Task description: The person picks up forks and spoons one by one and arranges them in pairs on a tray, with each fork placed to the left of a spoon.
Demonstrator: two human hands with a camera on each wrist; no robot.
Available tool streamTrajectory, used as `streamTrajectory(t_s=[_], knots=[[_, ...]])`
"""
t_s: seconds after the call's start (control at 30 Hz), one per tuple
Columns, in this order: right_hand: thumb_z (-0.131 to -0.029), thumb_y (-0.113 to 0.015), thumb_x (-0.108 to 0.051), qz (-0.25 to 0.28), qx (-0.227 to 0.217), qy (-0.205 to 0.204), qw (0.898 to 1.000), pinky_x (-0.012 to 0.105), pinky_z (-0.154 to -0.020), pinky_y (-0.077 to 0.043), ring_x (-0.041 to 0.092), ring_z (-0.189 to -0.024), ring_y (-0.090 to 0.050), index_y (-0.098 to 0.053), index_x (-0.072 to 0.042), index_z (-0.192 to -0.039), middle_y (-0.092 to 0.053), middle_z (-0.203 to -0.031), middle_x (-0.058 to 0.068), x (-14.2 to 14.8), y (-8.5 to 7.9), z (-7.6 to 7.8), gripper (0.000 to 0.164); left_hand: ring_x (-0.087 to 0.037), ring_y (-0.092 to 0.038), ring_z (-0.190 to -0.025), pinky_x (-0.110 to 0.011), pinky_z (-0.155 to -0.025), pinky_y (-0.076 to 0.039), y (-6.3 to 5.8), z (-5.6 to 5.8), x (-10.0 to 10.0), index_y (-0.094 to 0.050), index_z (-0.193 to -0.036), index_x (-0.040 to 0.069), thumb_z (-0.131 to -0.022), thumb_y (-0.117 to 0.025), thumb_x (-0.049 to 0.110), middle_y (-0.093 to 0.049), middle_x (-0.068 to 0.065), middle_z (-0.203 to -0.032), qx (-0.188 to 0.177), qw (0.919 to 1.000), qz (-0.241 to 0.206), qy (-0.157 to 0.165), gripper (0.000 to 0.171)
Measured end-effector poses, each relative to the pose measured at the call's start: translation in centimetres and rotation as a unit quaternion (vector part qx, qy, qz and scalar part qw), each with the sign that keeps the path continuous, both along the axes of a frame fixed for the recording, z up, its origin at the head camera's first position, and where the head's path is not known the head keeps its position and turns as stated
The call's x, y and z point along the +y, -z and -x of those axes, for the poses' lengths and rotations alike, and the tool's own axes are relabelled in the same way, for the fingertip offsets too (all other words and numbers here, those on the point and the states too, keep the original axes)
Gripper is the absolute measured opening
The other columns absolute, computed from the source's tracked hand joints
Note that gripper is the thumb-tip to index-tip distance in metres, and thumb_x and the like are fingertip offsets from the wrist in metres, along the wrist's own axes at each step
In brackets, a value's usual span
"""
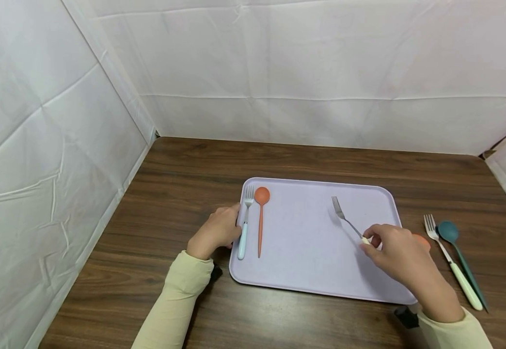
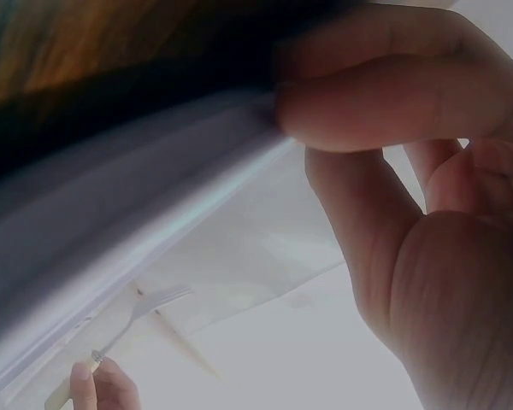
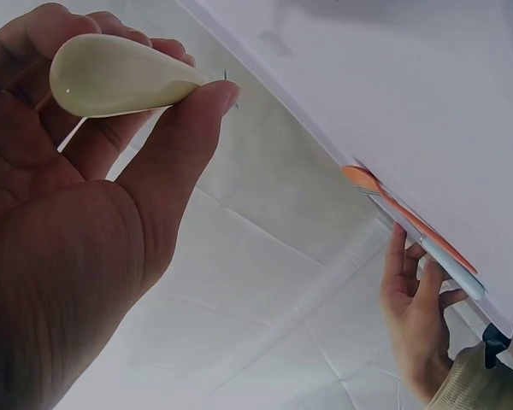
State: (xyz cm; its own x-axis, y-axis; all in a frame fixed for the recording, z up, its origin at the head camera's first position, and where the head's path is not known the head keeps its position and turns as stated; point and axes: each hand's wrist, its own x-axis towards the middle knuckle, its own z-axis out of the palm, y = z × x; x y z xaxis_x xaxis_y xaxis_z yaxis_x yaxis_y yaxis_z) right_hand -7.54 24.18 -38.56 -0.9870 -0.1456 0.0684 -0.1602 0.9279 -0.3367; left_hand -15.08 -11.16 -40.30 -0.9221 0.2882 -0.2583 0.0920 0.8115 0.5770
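Note:
A lilac tray (image 1: 305, 242) lies on the wooden table. My left hand (image 1: 218, 227) pinches its left rim between thumb and fingers, as the left wrist view shows close up. Beside that hand, a fork with a pale blue handle (image 1: 243, 237) and an orange spoon (image 1: 261, 196) lie side by side on the tray. Over the tray's right part, my right hand (image 1: 399, 249) holds a fork with a cream handle (image 3: 111, 77), its tines (image 1: 337, 205) pointing away to the left. Behind the right hand, an orange rounded piece (image 1: 422, 241) shows; the rest is hidden.
Right of the tray, a fork with a pale green handle (image 1: 464, 283) and a dark teal spoon (image 1: 448, 231) lie on the wooden table (image 1: 183, 169). White cloth walls (image 1: 323, 72) stand along the table's back and sides.

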Motion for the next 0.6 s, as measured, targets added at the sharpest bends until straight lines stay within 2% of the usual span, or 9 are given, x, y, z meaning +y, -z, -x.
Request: streamTrajectory(t_s=[0.23,0.6], knots=[[-0.076,-0.074,-0.019,0.004,-0.019,-0.004,1.000,0.028,-0.047,-0.036,0.010,-0.055,-0.045,-0.067,-0.010,-0.089,-0.055,-0.070,-0.006,-0.5,0.1,0.4,0.017,-0.016,-0.056,-0.045,-0.025,-0.039,-0.047,0.0,0.1,0.0,-0.051,-0.112,0.003,-0.086,-0.052,0.000,-0.052,-0.016,-0.090,-0.001,1.0000,0.001,0.000,0.026],[-0.075,-0.075,-0.018,-0.005,-0.006,-0.020,1.000,0.029,-0.050,-0.037,0.012,-0.057,-0.045,-0.067,-0.008,-0.087,-0.053,-0.067,-0.005,-1.6,0.1,0.7,0.017,-0.016,-0.056,-0.046,-0.026,-0.038,-0.046,0.2,0.2,0.0,-0.051,-0.112,0.004,-0.086,-0.053,0.001,-0.052,-0.015,-0.089,0.003,1.0000,0.001,-0.001,0.027]])
